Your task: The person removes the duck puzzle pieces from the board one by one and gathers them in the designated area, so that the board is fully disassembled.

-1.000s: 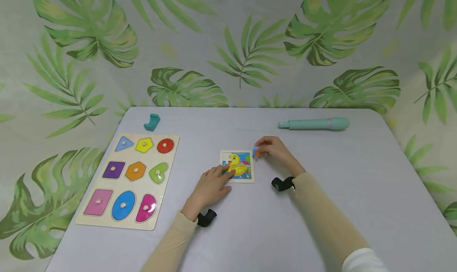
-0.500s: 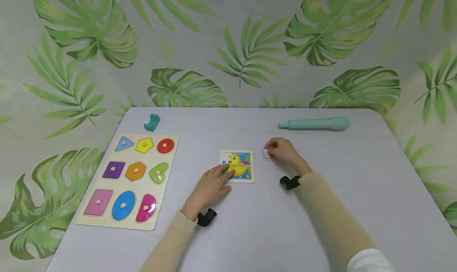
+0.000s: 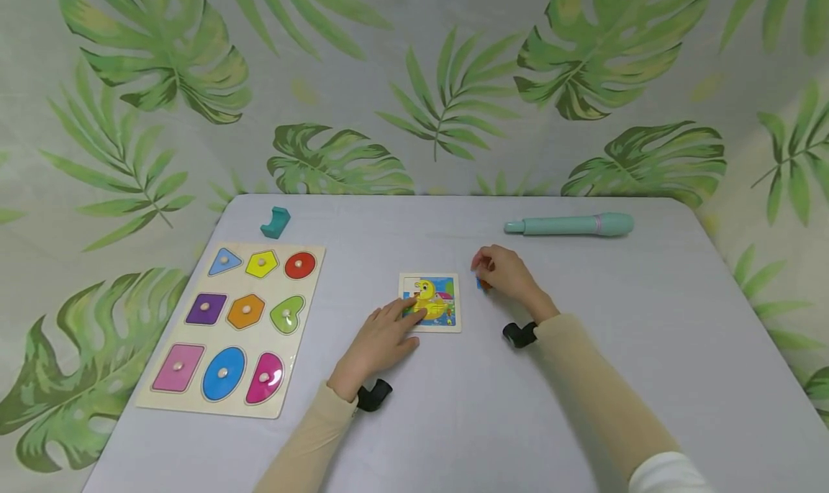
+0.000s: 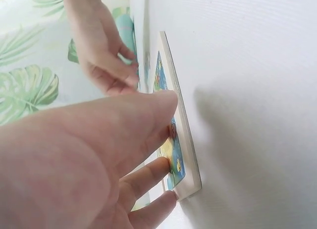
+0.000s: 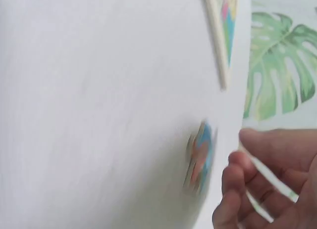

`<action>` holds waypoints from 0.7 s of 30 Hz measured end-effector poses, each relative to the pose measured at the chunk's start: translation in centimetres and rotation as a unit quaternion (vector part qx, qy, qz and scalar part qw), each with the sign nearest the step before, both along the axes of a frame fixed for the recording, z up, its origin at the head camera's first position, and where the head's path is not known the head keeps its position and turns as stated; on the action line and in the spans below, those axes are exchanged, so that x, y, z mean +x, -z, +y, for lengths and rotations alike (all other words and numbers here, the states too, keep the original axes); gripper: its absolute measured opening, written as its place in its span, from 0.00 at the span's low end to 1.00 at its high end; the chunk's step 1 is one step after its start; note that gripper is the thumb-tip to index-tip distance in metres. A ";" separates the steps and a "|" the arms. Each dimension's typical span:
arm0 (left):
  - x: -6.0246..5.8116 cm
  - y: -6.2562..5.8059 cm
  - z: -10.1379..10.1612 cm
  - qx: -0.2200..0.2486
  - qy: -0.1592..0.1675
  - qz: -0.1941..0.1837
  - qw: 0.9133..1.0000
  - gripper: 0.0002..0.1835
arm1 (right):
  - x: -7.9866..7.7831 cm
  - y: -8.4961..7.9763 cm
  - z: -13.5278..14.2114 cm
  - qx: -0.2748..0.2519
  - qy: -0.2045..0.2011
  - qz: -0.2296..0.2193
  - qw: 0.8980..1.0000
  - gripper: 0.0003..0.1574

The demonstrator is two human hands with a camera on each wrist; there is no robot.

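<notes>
We see the duck puzzle (image 3: 440, 308), in its pale wooden frame, on the worktop (image 3: 453, 406), with a whitish patch at its far-left corner. At the near-left side of the puzzle, the left grip (image 3: 378, 338) has its fingers spread, fingertips resting on the picture and the thumb just off the near edge. To the right of the puzzle, the right grip (image 3: 508, 272) has its fingers loosely bent, with a slim gap showing between thumb and forefinger. The loose piece (image 5: 201, 157), blue and orange, is also right of the puzzle, apart from its frame, between it and the right grip's palm; from the head it shows just under the curled fingers, and from the right wrist we find it beside the fingertips with bare white between. It is blurred there, so we cannot tell whether it lies flat or is tilted. Well to the left of the puzzle we have the shape board (image 3: 220, 335), set with three rows of knobbed shapes (image 3: 246, 313). Beyond the puzzle, a teal block (image 3: 280, 219) sits far to its left and a mint microphone-like tube (image 3: 566, 224) to its right; farther behind it hangs a leaf-print cloth (image 3: 453, 83).
</notes>
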State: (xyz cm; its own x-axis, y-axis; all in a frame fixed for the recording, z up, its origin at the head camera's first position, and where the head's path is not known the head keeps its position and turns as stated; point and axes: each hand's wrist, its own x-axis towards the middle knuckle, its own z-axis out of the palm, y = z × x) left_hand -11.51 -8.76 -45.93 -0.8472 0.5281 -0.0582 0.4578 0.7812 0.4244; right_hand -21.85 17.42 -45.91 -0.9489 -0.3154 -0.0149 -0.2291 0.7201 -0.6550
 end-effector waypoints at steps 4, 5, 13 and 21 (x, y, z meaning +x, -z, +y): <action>-0.1 0.1 0.0 -0.002 0.002 0.003 1.000 0.26 | 0.3 -0.4 -2.1 -0.050 -0.052 -0.010 0.997 0.08; -0.1 0.2 0.0 -0.003 0.003 0.004 1.000 0.26 | 0.4 -0.5 -2.7 -0.055 -0.062 -0.020 0.996 0.09; -0.2 0.3 0.0 0.004 0.006 0.024 1.000 0.24 | 0.4 0.0 -6.2 -0.014 -0.130 -0.027 0.991 0.14; -0.1 0.3 0.0 0.007 0.004 0.031 0.999 0.24 | 0.5 0.4 -7.0 0.038 -0.142 -0.005 0.989 0.18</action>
State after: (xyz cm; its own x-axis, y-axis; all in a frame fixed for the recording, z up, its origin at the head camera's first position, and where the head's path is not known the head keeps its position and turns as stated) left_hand -11.60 -8.74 -46.28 -0.8443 0.5358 0.0025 0.4907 0.7713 0.4054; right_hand -21.37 10.39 -46.28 -0.8217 -0.5670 -0.0574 -0.4232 0.6745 -0.6049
